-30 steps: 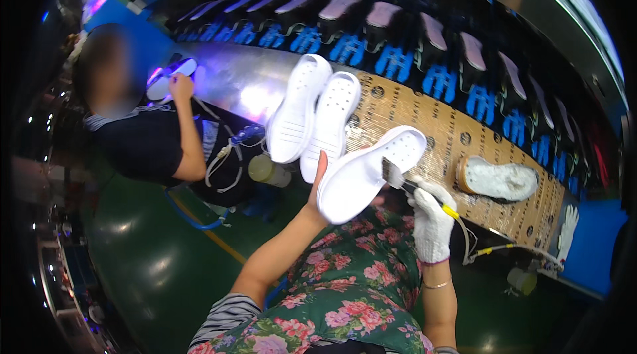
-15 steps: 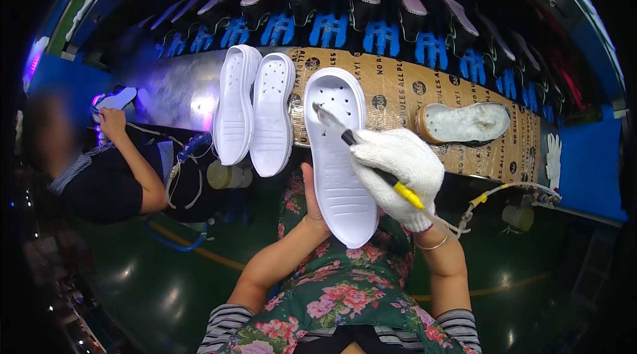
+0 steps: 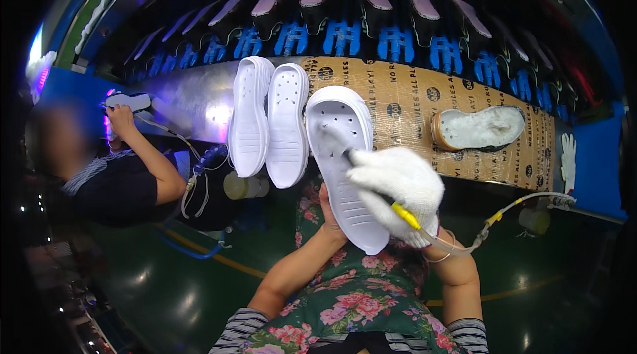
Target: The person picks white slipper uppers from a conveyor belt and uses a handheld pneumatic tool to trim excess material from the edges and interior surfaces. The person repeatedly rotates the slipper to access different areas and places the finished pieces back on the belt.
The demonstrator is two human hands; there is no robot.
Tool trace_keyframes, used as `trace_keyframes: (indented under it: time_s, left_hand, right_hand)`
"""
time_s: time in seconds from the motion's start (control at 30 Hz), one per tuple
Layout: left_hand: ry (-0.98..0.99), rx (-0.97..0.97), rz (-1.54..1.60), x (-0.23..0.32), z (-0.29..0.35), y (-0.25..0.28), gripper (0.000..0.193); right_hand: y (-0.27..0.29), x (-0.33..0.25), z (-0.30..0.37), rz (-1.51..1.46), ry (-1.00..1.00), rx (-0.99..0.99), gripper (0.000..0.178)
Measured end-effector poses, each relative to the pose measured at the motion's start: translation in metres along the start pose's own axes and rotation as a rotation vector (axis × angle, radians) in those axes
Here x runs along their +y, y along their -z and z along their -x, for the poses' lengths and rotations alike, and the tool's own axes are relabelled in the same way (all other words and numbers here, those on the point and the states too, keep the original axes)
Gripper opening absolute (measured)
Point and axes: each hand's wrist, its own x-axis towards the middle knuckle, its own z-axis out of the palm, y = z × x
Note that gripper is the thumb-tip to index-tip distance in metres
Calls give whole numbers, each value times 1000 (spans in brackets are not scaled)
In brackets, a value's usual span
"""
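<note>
The left hand (image 3: pixel 333 220) is gripping a white sole (image 3: pixel 346 191) by its lower left edge; the gloved right hand (image 3: pixel 399 187), above it, is clasping a brush (image 3: pixel 338 144).

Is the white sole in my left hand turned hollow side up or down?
Hollow side up: the white sole shows its raised rim, holes and ridges from above, with the brush in your right hand over its holed end.

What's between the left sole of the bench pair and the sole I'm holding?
In the head view, the pair's right sole, left of your held sole.
</note>
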Motion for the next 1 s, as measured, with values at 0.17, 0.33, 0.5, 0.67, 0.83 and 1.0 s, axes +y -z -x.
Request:
trace_keyframes:
  time_s: [0.17, 0.33, 0.5, 0.67, 0.83, 1.0]
  left_hand:
    - [-51, -79, -14, 10, -14, -11, 98]
    - [-138, -247, 204, 23, -32, -34, 98]
    - [-105, -270, 30, 31, -40, -43, 106]
    - [-192, -191, 169, 37, -44, -62, 110]
    - [24, -486, 133, 47, -58, -64, 107]
    - [-71, -427, 278, 54, -58, -79, 119]
  right_hand:
    - [-16, -8, 5, 110, 87, -30, 35]
    - [2, 5, 7, -143, -77, 17, 28]
    - [-22, -2, 21, 79, 50, 32, 28]
    - [1, 3, 18, -166, -63, -26, 27]
    - [-19, 0, 29, 4, 119, -90, 36]
    - [1, 4, 32, -171, -12, -54, 32]
